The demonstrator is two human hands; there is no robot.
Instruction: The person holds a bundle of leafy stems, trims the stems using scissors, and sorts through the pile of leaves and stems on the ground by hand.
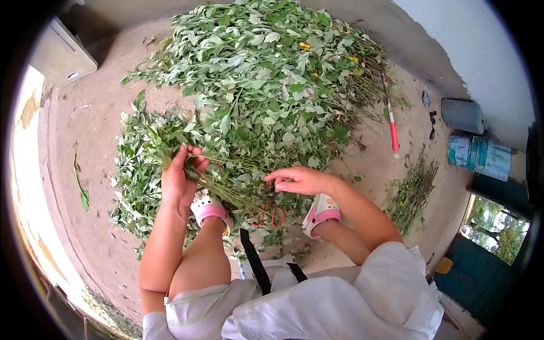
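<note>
Left hand (178, 180) grasps leafy stems (225, 193), right hand (301, 180) is unclenched — bucket markings (479, 157) illegible.

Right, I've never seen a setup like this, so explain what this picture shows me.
There is no machine here, just a person working with two bare hands. The only picture comes from a camera worn on the head, looking forward and down, so you see the person's own arms and legs. The edges look curved.

On the bare, brownish floor lies a large heap of cut, leafy green plants. A long red-and-white stick-like tool lies to its right.

The left hand holds a bunch of long, leafy green stems. The right hand is open, fingers loosely bent, near the stem ends; I can't tell whether it touches one. White-and-pink clogs are on the feet.
</note>
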